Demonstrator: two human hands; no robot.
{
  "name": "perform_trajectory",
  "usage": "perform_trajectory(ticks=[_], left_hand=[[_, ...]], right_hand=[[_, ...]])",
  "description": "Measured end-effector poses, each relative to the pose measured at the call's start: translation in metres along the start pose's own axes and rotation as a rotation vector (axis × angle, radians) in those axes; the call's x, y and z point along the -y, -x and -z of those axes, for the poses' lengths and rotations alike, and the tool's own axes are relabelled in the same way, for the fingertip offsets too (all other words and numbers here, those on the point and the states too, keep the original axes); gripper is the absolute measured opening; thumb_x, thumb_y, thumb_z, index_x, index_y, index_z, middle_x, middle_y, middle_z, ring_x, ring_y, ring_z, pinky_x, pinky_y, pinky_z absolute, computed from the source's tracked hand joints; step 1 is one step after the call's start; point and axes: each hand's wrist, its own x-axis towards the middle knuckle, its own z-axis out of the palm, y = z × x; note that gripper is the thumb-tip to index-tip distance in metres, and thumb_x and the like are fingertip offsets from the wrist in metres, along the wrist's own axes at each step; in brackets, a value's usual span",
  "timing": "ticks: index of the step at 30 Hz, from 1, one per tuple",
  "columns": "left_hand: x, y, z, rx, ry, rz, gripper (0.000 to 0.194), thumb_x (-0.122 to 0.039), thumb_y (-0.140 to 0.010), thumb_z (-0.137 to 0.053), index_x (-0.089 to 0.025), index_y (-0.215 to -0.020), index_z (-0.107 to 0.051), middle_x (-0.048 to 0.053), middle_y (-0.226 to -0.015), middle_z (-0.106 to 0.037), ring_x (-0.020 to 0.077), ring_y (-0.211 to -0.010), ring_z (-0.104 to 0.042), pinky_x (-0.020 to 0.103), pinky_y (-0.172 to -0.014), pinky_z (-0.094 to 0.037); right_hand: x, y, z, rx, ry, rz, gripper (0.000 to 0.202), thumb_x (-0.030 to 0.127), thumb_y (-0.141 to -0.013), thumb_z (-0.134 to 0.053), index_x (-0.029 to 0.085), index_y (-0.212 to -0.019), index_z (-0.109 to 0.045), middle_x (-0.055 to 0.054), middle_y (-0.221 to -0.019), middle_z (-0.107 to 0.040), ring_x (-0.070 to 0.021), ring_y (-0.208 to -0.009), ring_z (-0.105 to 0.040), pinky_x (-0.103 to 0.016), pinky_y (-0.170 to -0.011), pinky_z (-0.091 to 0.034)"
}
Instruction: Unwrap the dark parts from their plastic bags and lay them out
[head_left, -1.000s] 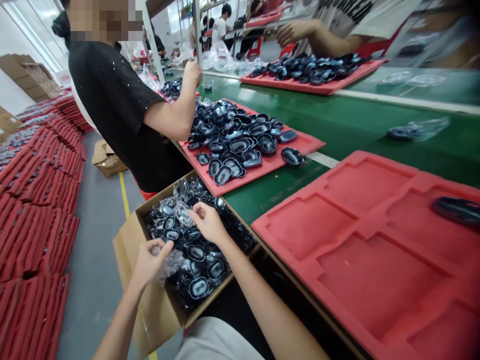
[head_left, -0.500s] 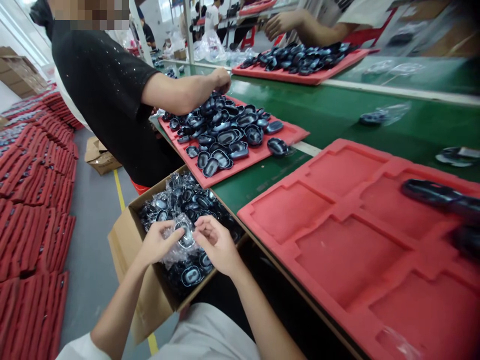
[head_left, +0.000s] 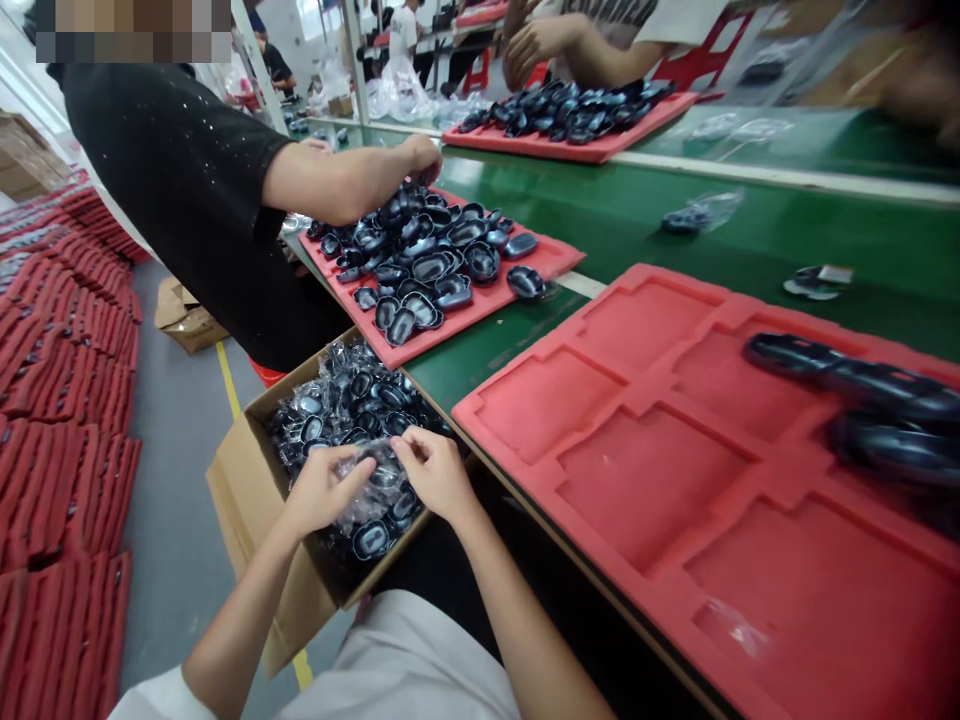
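Over an open cardboard box [head_left: 232, 455], both my hands are closed on a clear plastic bag [head_left: 369, 452]. My left hand [head_left: 324, 488] grips its left side between thumb and fingers. At its upper right edge, my right hand [head_left: 436, 472] pinches the film with thumb and forefinger. Whether a part lies inside the bag is hard to tell against the pile below. Several dark blue, glossy oval shells [head_left: 371, 540] fill the box, many wrapped in clear film.
A red foam tray [head_left: 652, 490] with moulded recesses lies on the green table to my right, dark shells [head_left: 862, 375] on its far side. Ahead, a co-worker's arm [head_left: 352, 180] reaches over another tray [head_left: 555, 258] heaped with shells. Red trays [head_left: 60, 400] are stacked at left.
My right hand has closed from loosely spread fingers into a pinch on the bag's edge. The film now stretches between both hands. The view has shifted slightly to the right.
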Motion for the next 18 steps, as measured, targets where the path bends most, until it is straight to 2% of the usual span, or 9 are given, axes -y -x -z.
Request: perform_trajectory(ticks=[2,5,6,9,11,13,14,16,18], left_hand=[[0.003,0.0,-0.001,-0.024,-0.031,0.033,0.039,-0.046,-0.092,-0.06,-0.015,-0.069,-0.067,0.0,-0.062,-0.057,0.0128,-0.058,-0.044,0.023,-0.053,-0.033],[0.006,0.003,-0.001,-0.032,-0.039,0.037,0.043,-0.046,-0.088,-0.065,-0.015,-0.059,-0.062,-0.001,-0.057,-0.052,0.0123,-0.059,-0.041,0.023,-0.055,-0.031],[0.007,0.005,0.0,-0.017,-0.024,0.045,0.045,-0.048,-0.089,-0.064,-0.015,-0.059,-0.063,0.0,-0.057,-0.052,0.0124,-0.059,-0.042,0.023,-0.055,-0.032],[0.014,0.012,0.0,0.011,0.037,0.086,0.049,-0.054,-0.09,-0.059,-0.015,-0.06,-0.064,0.0,-0.055,-0.054,0.0123,-0.055,-0.044,0.023,-0.053,-0.034],[0.022,0.019,0.001,-0.03,0.06,0.11,0.047,-0.053,-0.088,-0.061,-0.015,-0.06,-0.062,0.0,-0.055,-0.054,0.0123,-0.055,-0.046,0.023,-0.054,-0.036],[0.029,0.025,0.004,-0.093,0.08,0.134,0.034,-0.048,-0.085,-0.063,-0.016,-0.075,-0.066,-0.001,-0.062,-0.059,0.0129,-0.056,-0.05,0.023,-0.055,-0.039],[0.033,0.028,0.006,-0.128,0.094,0.151,0.03,-0.045,-0.083,-0.064,-0.016,-0.091,-0.068,-0.001,-0.068,-0.062,0.0135,-0.057,-0.052,0.023,-0.055,-0.041],[0.037,0.031,0.01,-0.195,0.106,0.178,0.048,-0.037,-0.081,-0.064,-0.018,-0.125,-0.063,0.0,-0.079,-0.068,0.0148,-0.058,-0.056,0.024,-0.056,-0.044],[0.039,0.033,0.014,-0.257,0.081,0.173,0.049,-0.03,-0.079,-0.06,-0.019,-0.126,-0.066,0.002,-0.083,-0.072,0.0168,-0.063,-0.06,0.026,-0.061,-0.048]], right_hand=[[0.004,0.004,0.0,0.017,0.105,0.114,0.032,0.037,-0.097,-0.056,0.021,-0.069,-0.05,0.002,-0.066,-0.052,-0.0128,-0.063,-0.051,-0.024,-0.063,-0.039],[0.006,0.011,-0.002,0.194,0.233,0.183,0.019,0.034,-0.096,-0.059,0.021,-0.084,-0.064,-0.003,-0.081,-0.069,-0.0168,-0.075,-0.064,-0.026,-0.071,-0.045],[0.004,0.011,-0.003,0.19,0.283,0.156,0.017,0.032,-0.098,-0.056,0.021,-0.088,-0.066,-0.004,-0.085,-0.073,-0.0183,-0.077,-0.067,-0.027,-0.072,-0.045],[-0.006,0.006,-0.005,-0.005,0.413,0.006,0.028,0.024,-0.102,-0.043,0.019,-0.105,-0.071,-0.009,-0.091,-0.077,-0.0221,-0.082,-0.072,-0.029,-0.074,-0.048],[-0.011,-0.006,-0.005,-0.043,0.483,-0.069,0.029,0.024,-0.101,-0.045,0.018,-0.108,-0.073,-0.01,-0.091,-0.077,-0.0235,-0.082,-0.071,-0.031,-0.075,-0.049],[-0.008,-0.024,-0.009,0.023,0.559,-0.072,0.025,0.026,-0.099,-0.051,0.018,-0.108,-0.073,-0.011,-0.1,-0.077,-0.0251,-0.091,-0.07,-0.032,-0.081,-0.049],[-0.005,-0.036,-0.013,0.068,0.607,-0.051,0.025,0.027,-0.1,-0.052,0.017,-0.11,-0.073,-0.012,-0.107,-0.076,-0.026,-0.098,-0.068,-0.033,-0.087,-0.049],[0.002,-0.061,-0.03,0.162,0.694,-0.001,0.032,0.027,-0.102,-0.048,0.017,-0.124,-0.069,-0.013,-0.124,-0.071,-0.0278,-0.114,-0.061,-0.036,-0.098,-0.045],[0.007,-0.087,-0.055,0.273,0.741,0.034,0.039,0.025,-0.104,-0.045,0.021,-0.138,-0.062,-0.013,-0.13,-0.069,-0.0299,-0.122,-0.055,-0.041,-0.103,-0.042]])
